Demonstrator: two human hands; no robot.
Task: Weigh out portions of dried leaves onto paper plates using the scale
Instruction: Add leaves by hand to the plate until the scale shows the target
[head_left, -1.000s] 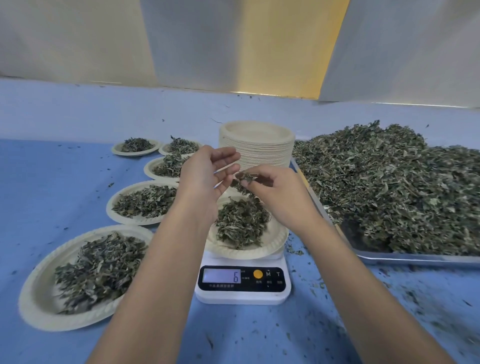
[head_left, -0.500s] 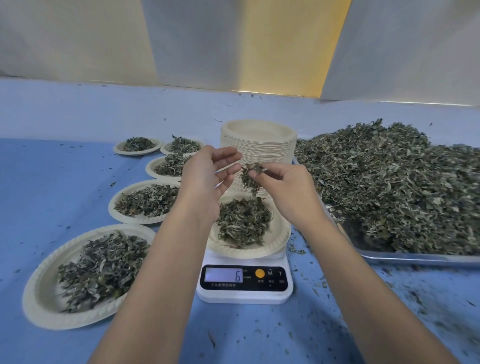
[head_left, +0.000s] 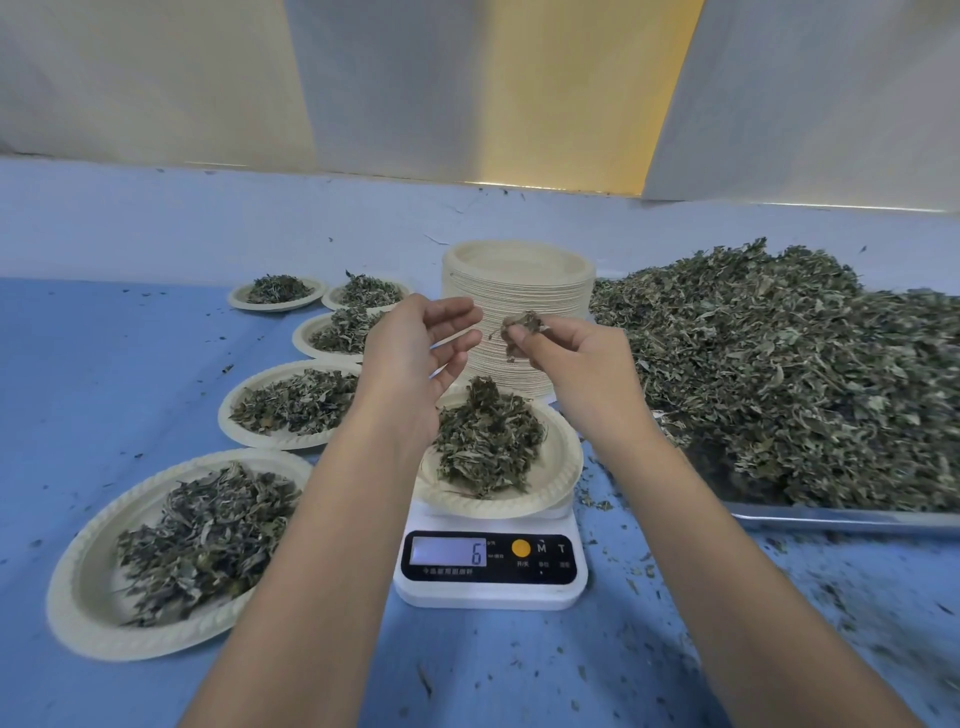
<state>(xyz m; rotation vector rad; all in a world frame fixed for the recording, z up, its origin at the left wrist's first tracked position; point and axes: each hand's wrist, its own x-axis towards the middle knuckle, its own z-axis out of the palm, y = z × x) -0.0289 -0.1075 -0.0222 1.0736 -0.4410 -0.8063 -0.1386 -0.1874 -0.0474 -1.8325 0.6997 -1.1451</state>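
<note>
A white digital scale (head_left: 491, 587) sits in the middle of the blue table, its display reading 6. On it rests a paper plate (head_left: 558, 467) with a heap of dried leaves (head_left: 485, 441). Above the plate, my right hand (head_left: 571, 364) pinches a small clump of leaves (head_left: 522, 327) between thumb and fingers. My left hand (head_left: 415, 353) hovers beside it, fingers relaxed and spread, holding nothing. A big pile of dried leaves (head_left: 789, 374) lies on a metal tray (head_left: 841, 519) to the right.
A tall stack of empty paper plates (head_left: 519, 291) stands behind the scale. Several filled plates line the left side, the nearest one (head_left: 93, 587) at the front left and another (head_left: 234, 415) behind it. Leaf crumbs litter the blue table (head_left: 675, 649). A pale wall rises at the back.
My right hand has lifted its pinch of leaves higher above the plate and drawn slightly right, away from my left hand. The scale still reads 6.
</note>
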